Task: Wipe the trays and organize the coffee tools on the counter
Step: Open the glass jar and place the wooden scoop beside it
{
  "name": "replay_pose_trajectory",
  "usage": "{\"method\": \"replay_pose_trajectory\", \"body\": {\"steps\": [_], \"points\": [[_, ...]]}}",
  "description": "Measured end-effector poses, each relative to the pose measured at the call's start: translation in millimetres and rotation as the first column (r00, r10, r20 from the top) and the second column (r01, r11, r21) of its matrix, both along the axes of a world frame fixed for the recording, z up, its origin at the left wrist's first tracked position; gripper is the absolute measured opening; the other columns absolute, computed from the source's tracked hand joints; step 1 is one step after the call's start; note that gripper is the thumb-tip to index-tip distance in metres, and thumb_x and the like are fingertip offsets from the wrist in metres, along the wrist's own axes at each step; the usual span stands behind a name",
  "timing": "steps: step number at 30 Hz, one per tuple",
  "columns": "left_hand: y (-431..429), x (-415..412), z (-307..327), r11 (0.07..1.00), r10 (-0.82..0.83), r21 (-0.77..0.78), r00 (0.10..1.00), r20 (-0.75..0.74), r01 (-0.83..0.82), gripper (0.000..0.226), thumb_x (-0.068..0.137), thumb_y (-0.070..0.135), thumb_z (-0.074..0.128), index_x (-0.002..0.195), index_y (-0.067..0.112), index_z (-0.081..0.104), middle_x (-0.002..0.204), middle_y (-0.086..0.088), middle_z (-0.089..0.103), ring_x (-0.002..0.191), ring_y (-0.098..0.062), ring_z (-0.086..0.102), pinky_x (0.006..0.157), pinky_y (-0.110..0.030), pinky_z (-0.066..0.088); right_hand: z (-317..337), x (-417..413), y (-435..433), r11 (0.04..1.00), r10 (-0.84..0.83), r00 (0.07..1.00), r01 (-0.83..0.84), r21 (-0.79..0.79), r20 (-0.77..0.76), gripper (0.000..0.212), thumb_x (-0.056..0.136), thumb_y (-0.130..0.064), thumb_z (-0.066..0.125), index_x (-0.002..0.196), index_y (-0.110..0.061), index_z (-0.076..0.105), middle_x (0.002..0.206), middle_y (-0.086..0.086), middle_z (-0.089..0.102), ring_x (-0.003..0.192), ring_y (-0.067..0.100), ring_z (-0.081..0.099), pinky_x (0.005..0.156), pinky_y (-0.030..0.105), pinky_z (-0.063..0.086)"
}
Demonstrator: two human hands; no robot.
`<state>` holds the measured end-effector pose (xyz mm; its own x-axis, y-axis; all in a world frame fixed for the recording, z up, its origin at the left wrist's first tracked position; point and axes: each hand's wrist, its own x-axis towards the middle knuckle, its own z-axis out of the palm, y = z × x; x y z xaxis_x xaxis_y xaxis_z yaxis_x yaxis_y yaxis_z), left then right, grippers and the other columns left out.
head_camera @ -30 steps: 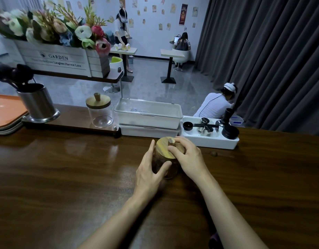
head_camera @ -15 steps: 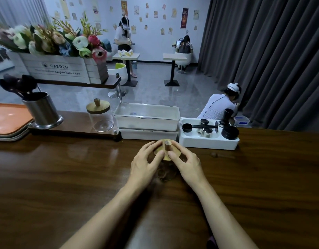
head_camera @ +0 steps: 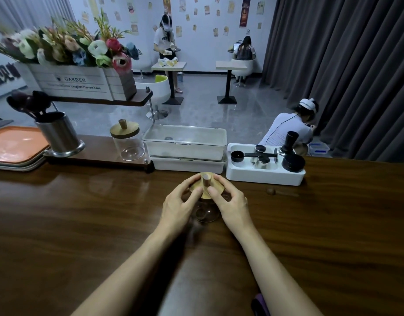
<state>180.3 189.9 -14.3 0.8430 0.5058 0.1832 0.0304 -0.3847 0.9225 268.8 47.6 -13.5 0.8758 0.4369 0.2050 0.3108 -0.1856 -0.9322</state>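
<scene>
A small glass jar (head_camera: 206, 213) with a round wooden lid (head_camera: 206, 187) stands on the dark wooden counter (head_camera: 82, 224) in front of me. My left hand (head_camera: 179, 204) and my right hand (head_camera: 230, 204) grip the lid's rim from either side, thumbs beside its knob. Behind it a white tray (head_camera: 264, 175) holds a black scoop, metal cups and a black tamper. Two stacked white lidded boxes (head_camera: 187, 144) sit to its left. Orange trays (head_camera: 16, 144) are stacked at the far left.
A second lidded glass jar (head_camera: 127, 142) and a steel utensil holder (head_camera: 58, 133) stand on a low wooden riser. Above is a flower box (head_camera: 78, 85) on a shelf. A small brown object (head_camera: 271, 191) lies on the counter right of my hands. People are in the room beyond.
My left hand has come up from the jar's side to the lid. Both hands now hold the lid's rim, which sits level on the jar.
</scene>
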Motion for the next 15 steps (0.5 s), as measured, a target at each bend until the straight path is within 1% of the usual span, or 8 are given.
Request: {"method": "replay_pose_trajectory", "body": {"steps": [2,5,8,10,12,13,15], "points": [[-2,-1,1,1.000,0.011,0.000,1.000,-0.001,-0.011,0.038,0.093,0.049,0.058,0.132,0.052,0.060,0.117,0.021,0.071,0.109,-0.002,0.065,0.101,-0.038,0.052,-4,-3,1,0.999,-0.011,1.000,0.012,0.041,-0.027,0.041,0.090,-0.042,0.072,0.130,-0.039,0.064,0.115,-0.021,0.071,0.110,-0.006,0.063,0.094,0.019,0.048],[-3,-2,1,1.000,0.007,-0.024,1.000,-0.006,-0.007,0.039,0.096,0.049,0.060,0.134,0.051,0.058,0.119,0.021,0.070,0.111,-0.001,0.065,0.103,-0.040,0.051,-14,-9,0,0.994,-0.025,0.996,0.035,0.106,-0.088,0.057,0.088,-0.045,0.075,0.140,-0.031,0.057,0.128,-0.015,0.067,0.119,-0.001,0.060,0.101,0.024,0.047],[0,-6,-3,0.995,-0.026,-0.098,1.000,-0.013,0.025,0.054,0.090,0.058,0.061,0.143,0.052,0.049,0.128,0.023,0.067,0.120,0.001,0.062,0.109,-0.040,0.048,-23,-16,-3,0.982,-0.059,0.981,0.090,0.168,-0.182,0.064,0.086,-0.041,0.076,0.142,-0.021,0.054,0.132,-0.005,0.064,0.120,0.007,0.061,0.104,0.030,0.050],[2,-10,-7,0.989,-0.055,-0.136,0.998,-0.011,0.053,0.067,0.086,0.060,0.063,0.149,0.051,0.042,0.133,0.020,0.065,0.126,0.002,0.058,0.111,-0.038,0.046,-27,-24,-4,0.968,-0.071,0.964,0.129,0.216,-0.256,0.064,0.087,-0.036,0.076,0.144,-0.022,0.051,0.136,-0.003,0.059,0.121,0.014,0.062,0.103,0.036,0.052],[5,-13,-10,0.978,-0.085,-0.191,0.996,0.004,0.084,0.079,0.082,0.060,0.068,0.153,0.044,0.038,0.137,0.016,0.064,0.130,0.000,0.056,0.113,-0.040,0.045,-30,-34,-2,0.951,-0.079,0.942,0.170,0.260,-0.325,0.060,0.090,-0.029,0.075,0.145,-0.025,0.050,0.139,0.002,0.060,0.122,0.015,0.062,0.103,0.043,0.052],[6,-13,-10,0.971,-0.107,-0.213,0.994,0.012,0.107,0.083,0.082,0.058,0.071,0.155,0.040,0.037,0.138,0.014,0.064,0.131,-0.001,0.055,0.114,-0.042,0.044,-30,-38,1,0.946,-0.078,0.941,0.174,0.273,-0.331,0.057,0.091,-0.022,0.073,0.144,-0.025,0.051,0.135,0.003,0.063,0.122,0.012,0.062,0.103,0.040,0.052],[8,-15,-10,0.962,-0.141,-0.231,0.990,0.027,0.144,0.087,0.081,0.054,0.075,0.156,0.034,0.036,0.139,0.013,0.063,0.132,-0.003,0.055,0.114,-0.045,0.043,-26,-49,8,0.954,-0.083,0.964,0.151,0.260,-0.254,0.049,0.094,-0.011,0.069,0.139,-0.025,0.054,0.123,-0.008,0.071,0.117,0.003,0.064,0.099,0.024,0.051]]}}
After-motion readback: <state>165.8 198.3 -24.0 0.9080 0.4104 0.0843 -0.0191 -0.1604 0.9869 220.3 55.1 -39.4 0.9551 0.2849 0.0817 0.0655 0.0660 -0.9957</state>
